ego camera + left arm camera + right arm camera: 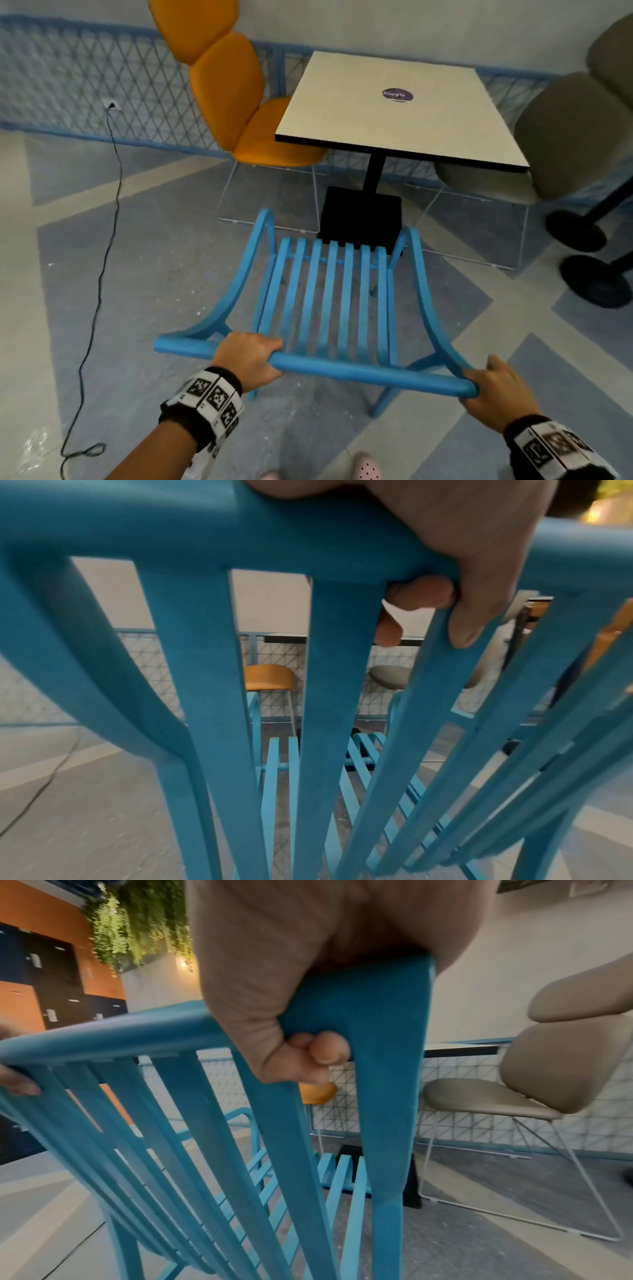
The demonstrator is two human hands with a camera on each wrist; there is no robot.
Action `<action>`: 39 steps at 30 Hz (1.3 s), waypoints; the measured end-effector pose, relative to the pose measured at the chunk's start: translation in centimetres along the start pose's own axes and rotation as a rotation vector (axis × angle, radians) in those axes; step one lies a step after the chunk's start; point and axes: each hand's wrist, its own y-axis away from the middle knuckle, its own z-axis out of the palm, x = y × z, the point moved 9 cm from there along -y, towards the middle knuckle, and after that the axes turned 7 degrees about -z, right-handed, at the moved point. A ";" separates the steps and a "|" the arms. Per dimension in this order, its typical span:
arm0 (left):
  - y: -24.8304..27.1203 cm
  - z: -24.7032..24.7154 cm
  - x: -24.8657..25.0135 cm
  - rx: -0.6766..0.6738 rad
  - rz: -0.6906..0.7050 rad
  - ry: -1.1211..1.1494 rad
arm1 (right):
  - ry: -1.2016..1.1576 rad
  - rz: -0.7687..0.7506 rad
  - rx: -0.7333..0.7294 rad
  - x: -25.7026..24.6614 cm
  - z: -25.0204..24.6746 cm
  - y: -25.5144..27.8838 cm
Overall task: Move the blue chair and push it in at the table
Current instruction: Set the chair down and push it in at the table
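Currently both hands are gripping the top rail of the blue chair (329, 301). The left hand (248, 358) is wrapping the rail left of centre, fingers curling over and under it, as the left wrist view is confirming. The right hand (496, 390) is closing round the rail's right end, where the side post joins. The chair is standing on the floor in front of the desk (394, 109), seat facing it, the seat's front edge lying near the desk's black base (361, 216) and not yet under the top.

To perform the step well, it is advisable to be keeping both grips firm and level so that the chair is travelling straight. The chair's front legs should be passing either side of the base; any skew is likely to be driving a leg against it. The orange chair (222, 78) at the left and the grey chair (568, 130) at the right are flanking the desk, so lateral drift should be avoided. Pushing should be slow.
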 end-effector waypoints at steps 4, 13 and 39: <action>-3.6 1.0 4.0 -0.033 0.039 -0.020 | 0.030 0.075 -0.015 4.4 -1.7 -1.1; -11.8 1.4 7.8 -0.145 -0.022 -0.021 | 0.063 0.120 -0.089 9.5 -5.2 -6.2; -17.1 -1.1 2.0 0.057 0.216 0.081 | 0.030 0.049 -0.054 5.3 -7.8 -12.3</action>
